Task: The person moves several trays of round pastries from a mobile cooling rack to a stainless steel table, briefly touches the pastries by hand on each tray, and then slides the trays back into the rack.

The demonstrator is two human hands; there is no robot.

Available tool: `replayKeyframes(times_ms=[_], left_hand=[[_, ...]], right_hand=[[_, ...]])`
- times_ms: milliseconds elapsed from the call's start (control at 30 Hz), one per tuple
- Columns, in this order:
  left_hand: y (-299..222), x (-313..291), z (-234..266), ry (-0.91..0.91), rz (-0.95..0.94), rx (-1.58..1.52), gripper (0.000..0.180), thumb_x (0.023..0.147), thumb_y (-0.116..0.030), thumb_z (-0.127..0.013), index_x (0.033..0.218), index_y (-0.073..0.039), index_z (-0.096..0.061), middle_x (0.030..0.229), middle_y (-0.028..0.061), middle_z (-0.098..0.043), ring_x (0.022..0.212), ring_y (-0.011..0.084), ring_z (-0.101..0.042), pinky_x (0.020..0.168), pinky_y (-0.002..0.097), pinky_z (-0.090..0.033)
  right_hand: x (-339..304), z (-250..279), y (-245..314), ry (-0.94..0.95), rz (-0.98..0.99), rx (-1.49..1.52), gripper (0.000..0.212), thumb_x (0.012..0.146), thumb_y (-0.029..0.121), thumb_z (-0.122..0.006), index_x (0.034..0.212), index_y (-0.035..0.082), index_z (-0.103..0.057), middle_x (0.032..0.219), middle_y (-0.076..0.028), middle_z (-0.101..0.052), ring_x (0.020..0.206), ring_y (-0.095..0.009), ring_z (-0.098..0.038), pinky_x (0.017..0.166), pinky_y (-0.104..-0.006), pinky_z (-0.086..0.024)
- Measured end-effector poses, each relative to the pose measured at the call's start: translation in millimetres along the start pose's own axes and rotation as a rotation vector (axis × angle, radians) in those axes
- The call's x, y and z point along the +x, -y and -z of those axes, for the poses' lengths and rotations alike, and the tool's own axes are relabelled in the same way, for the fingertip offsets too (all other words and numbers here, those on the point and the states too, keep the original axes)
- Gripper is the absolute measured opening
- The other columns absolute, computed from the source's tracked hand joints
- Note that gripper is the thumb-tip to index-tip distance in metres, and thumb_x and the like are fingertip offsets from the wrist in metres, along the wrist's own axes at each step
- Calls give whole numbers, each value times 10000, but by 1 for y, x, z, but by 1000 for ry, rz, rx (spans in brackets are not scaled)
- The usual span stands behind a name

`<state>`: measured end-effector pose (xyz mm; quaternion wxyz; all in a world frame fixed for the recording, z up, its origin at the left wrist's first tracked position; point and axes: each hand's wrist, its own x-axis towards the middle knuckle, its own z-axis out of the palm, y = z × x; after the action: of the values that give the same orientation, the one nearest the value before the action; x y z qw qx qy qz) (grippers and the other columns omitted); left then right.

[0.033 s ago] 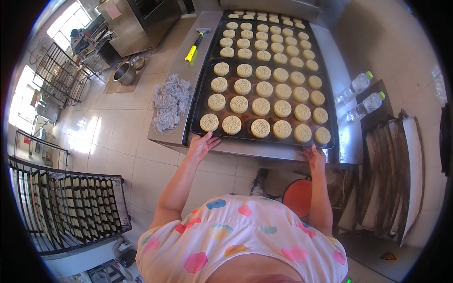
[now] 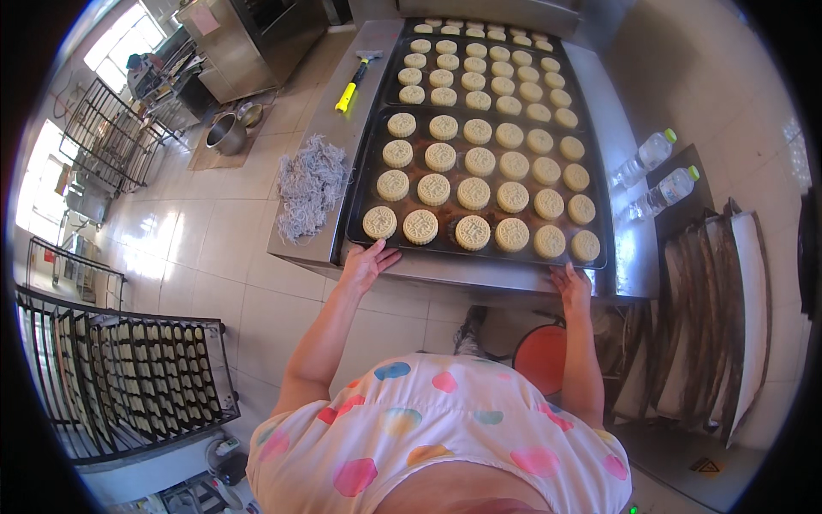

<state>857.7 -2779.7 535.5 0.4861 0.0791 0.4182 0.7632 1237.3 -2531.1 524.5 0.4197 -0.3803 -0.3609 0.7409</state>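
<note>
A dark baking tray (image 2: 447,218) lies on the metal table in front of me, bearing rows of round, pale, pattern-stamped pastries (image 2: 473,194). My left hand (image 2: 366,265) grips its near left corner, thumb above the edge and fingers beneath. At the near right corner my right hand (image 2: 572,287) holds the same edge, its fingers partly hidden. Beyond this tray, another dark tray (image 2: 460,91) carries similar pastries, with more pastries (image 2: 479,34) at the far end.
On the table (image 2: 336,111)'s left side lie a yellow-handled scraper (image 2: 349,90) and a shaggy grey cloth (image 2: 310,188). Capped bottles (image 2: 644,161) stand at right, above upright stacked boards (image 2: 698,317). A loaded tray rack (image 2: 154,368) is at lower left; a person (image 2: 144,75) works far left.
</note>
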Motion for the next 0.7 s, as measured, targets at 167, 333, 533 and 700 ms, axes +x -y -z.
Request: replayKeyframes(times_ms=[167, 333, 533, 700], left_hand=[[2, -5, -8, -62, -22, 111, 352, 871, -155, -593, 1124, 18, -418, 1030, 136, -552, 964, 291, -590, 850, 432, -516], [14, -13, -12, -32, 46, 337, 336, 872, -193, -597, 1127, -19, -464, 1029, 149, -592, 937, 255, -612, 805, 380, -527], [50, -48, 7, 139, 232, 488, 279, 861, -185, -610, 1076, -31, -521, 1008, 127, -608, 897, 224, -622, 781, 349, -525], [64, -88, 52, 88, 265, 536, 275, 859, -181, -609, 1076, -32, -526, 992, 115, -614, 881, 217, -624, 768, 343, -529]], right_hand=[[0, -5, -3, -24, 19, -11, 244, 888, 169, -570, 1059, 16, -488, 961, -108, -622, 862, -233, -636, 698, -314, -531], [-17, -19, -17, 30, -58, -55, 264, 902, 212, -543, 1075, 21, -487, 989, -155, -637, 839, -212, -642, 693, -300, -539], [-67, -41, -57, 336, -169, -170, 260, 905, 179, -522, 1101, 8, -528, 984, -137, -637, 836, -184, -639, 703, -276, -531], [-98, -48, -91, 345, -282, -267, 267, 901, 170, -524, 1111, 5, -525, 985, -119, -637, 836, -169, -638, 710, -273, -527]])
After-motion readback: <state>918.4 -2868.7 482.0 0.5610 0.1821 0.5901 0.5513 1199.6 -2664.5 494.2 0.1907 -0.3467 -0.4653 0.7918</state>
